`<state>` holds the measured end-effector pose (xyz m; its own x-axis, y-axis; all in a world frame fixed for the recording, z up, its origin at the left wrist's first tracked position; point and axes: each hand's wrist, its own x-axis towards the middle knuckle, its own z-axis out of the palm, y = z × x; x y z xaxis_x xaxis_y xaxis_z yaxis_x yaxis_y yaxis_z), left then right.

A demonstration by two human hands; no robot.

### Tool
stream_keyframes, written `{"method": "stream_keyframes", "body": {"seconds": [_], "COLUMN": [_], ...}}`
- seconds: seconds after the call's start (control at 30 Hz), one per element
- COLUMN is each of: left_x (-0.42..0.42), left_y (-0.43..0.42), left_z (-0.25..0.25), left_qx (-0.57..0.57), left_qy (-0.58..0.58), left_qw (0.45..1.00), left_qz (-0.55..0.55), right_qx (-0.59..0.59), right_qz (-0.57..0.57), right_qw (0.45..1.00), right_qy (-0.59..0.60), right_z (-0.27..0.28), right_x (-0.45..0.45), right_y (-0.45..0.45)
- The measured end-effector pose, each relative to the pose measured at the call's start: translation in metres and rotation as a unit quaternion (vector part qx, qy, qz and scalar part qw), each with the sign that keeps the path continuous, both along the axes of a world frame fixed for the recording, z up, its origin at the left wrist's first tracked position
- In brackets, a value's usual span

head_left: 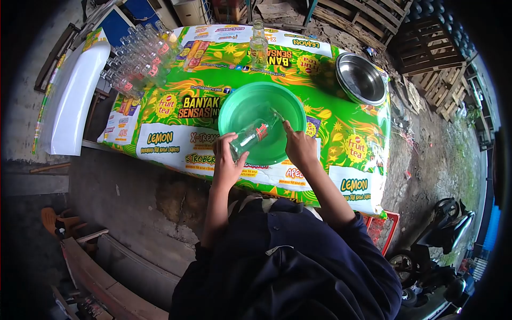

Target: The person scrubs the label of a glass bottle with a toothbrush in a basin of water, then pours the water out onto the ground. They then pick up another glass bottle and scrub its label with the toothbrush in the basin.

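A clear glass bottle (255, 135) with red lettering lies tilted over the green basin (229, 101), its neck pointing to the far right. My left hand (228, 158) grips the bottle near its base, the thumb on one side and the fingers on the other. My right hand (300, 146) is over the basin's right rim, near the bottle's neck. Its fingers are curled in and the index finger reaches toward the bottle's mouth. Whatever may be within those fingers is hidden. The basin seems to hold water.
Many glass bottles (141, 61) stand grouped at the table's far left. A few more clear bottles (258, 48) stand at the back middle. A steel bowl (361, 79) sits at the back right. A printed green sheet (341, 128) covers the table. Wooden pallets (426, 48) lie beyond.
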<state>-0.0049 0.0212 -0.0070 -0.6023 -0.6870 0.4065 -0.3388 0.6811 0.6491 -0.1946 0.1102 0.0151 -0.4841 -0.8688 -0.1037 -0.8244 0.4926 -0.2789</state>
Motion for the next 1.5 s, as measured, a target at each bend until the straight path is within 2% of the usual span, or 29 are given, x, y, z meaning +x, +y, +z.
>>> {"method": "stream_keyframes", "body": {"seconds": [0.13,0.33,0.43,0.53,0.57,0.67,0.73,0.8,0.93,1.0,1.1,1.2,1.23,1.33,1.5], "left_x": [-0.001,0.001,0.004,0.002,0.002,-0.001,0.002,0.006,0.006,0.007,0.011,0.013,0.013,0.013,0.008], "left_y": [-0.002,0.002,-0.001,-0.005,-0.004,-0.004,-0.010,-0.014,-0.021,-0.024,-0.027,-0.028,-0.030,-0.040,-0.029], "left_z": [0.002,-0.002,-0.002,0.005,0.008,0.012,0.000,-0.004,0.003,0.003,-0.002,-0.005,-0.004,-0.002,-0.002], "left_qx": [-0.005,0.085,0.031,-0.002,-0.009,0.012,0.045,0.054,0.014,0.006,0.014,0.018,0.012,-0.049,0.056], "left_qy": [0.027,0.002,0.011,0.007,0.004,0.019,0.027,0.025,0.025,0.020,-0.019,-0.033,-0.031,-0.021,0.047], "left_qw": [1.000,0.995,0.999,1.000,1.000,1.000,0.999,0.998,0.999,0.999,0.999,0.998,0.998,0.993,0.994], "left_qz": [-0.003,0.046,0.006,-0.006,-0.006,0.004,-0.007,-0.023,-0.039,-0.034,-0.041,-0.047,-0.055,-0.109,-0.078], "right_qx": [-0.085,0.005,-0.006,-0.092,-0.036,0.026,0.002,0.057,-0.058,0.011,0.023,-0.006,-0.053,-0.062,-0.031], "right_qz": [0.069,0.008,0.019,0.063,0.043,0.005,-0.017,-0.035,0.005,-0.030,-0.090,-0.072,-0.055,-0.033,-0.093], "right_qw": [0.994,1.000,1.000,0.990,0.998,0.999,0.998,0.998,0.998,0.999,0.996,0.997,0.997,0.997,0.995], "right_qy": [0.020,0.019,0.010,0.081,0.035,0.042,0.053,0.021,-0.011,-0.003,-0.002,-0.005,-0.020,-0.028,0.023], "right_z": [0.019,-0.004,0.011,0.023,0.027,-0.004,-0.004,0.002,0.015,0.010,0.002,0.009,0.014,0.028,0.002], "right_x": [0.025,0.004,0.006,0.028,0.028,0.009,-0.001,-0.001,0.033,0.034,0.022,0.027,0.035,0.057,0.034], "right_y": [0.017,0.004,0.007,0.021,0.018,0.006,0.002,0.001,0.015,0.013,0.004,0.000,0.002,0.010,0.006]}}
